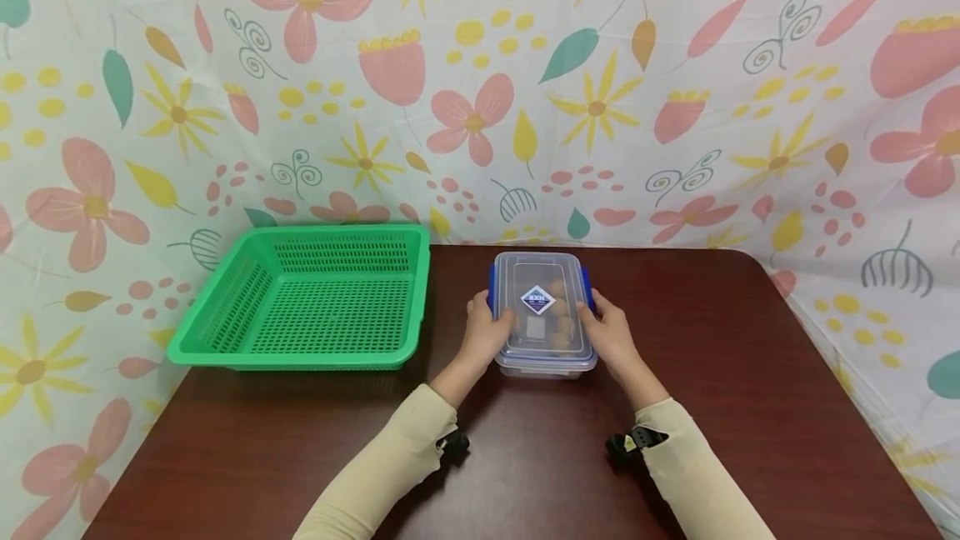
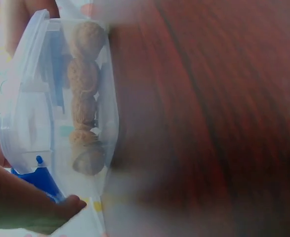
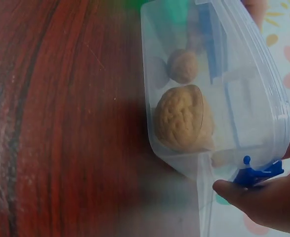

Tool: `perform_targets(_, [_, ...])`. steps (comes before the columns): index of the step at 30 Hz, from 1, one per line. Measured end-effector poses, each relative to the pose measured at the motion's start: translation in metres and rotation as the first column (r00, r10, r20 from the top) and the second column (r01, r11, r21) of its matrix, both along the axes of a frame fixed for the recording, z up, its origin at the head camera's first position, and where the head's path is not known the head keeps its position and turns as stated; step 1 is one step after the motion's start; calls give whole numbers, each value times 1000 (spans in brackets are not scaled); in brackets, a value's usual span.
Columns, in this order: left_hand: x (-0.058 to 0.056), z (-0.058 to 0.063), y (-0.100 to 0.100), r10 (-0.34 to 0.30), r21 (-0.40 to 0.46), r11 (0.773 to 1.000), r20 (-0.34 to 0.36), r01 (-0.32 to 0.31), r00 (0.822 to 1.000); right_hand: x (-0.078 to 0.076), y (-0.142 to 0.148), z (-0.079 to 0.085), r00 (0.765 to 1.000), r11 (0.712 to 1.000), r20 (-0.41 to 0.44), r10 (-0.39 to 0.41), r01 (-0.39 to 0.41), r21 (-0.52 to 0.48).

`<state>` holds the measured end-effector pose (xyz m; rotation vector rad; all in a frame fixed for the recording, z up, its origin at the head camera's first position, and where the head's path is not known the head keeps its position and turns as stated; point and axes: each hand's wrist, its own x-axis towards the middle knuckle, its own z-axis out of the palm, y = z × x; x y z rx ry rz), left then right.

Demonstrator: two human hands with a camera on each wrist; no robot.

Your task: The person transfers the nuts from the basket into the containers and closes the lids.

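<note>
A clear plastic food container (image 1: 528,342) with a lid and blue side clips stands on the table. My left hand (image 1: 482,332) holds its left side, and my right hand (image 1: 613,333) grips the right, both thumbs over the lid. Several walnuts (image 2: 85,106) lie in a row inside, visible through the wall in the left wrist view. From the right wrist, a large walnut (image 3: 178,118) shows near the container's corner. A blue clip (image 2: 40,181) sits beside my left fingers; another blue clip (image 3: 258,173) is by my right fingers.
A green perforated plastic basket (image 1: 300,359) stands to the left of the container on the dark reddish-brown table (image 1: 525,457). Behind the table hangs a flower-patterned cloth (image 1: 480,23), which also runs along both sides.
</note>
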<state>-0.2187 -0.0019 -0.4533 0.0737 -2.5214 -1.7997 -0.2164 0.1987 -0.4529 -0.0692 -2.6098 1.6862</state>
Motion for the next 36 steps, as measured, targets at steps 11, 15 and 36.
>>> perform_targets(11, [-11,-11,-7,-93,138,986,-10,93,996,-13,-7,-7,996,992,-30,85,-81,99])
perform_targets(15, [-6,-10,-6,-105,164,981,-1,104,994,-11,-8,-12,991,973,-102,83,-59,224])
perform_targets(36, [-9,-9,8,-83,-5,997,-41,83,996,-8,-2,-13,986,953,-154,68,-18,303])
